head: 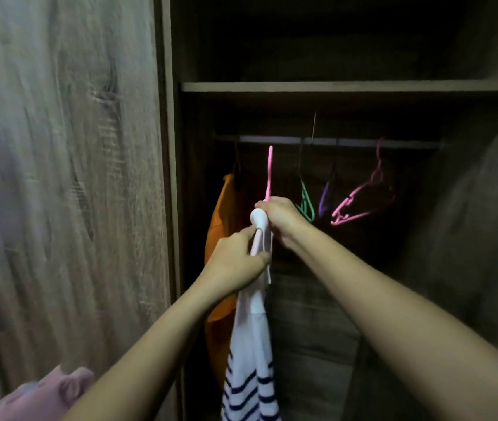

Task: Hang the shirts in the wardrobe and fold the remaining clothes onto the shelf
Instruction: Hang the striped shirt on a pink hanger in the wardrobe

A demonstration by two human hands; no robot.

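A white shirt with navy stripes (250,360) hangs down from a pink hanger (269,171) that I hold in front of the open wardrobe. My right hand (281,220) grips the hanger at its neck, with the hook pointing up just below the rail (332,141). My left hand (235,262) pinches the shirt's white collar just below. An orange shirt (219,238) hangs on the rail at the left, partly hidden by my left hand.
Empty green (306,205), purple (323,202) and pink (360,202) hangers hang on the rail to the right. A wooden shelf (332,86) runs above the rail. The wardrobe door (59,177) stands at left. A pink garment (38,399) lies at bottom left.
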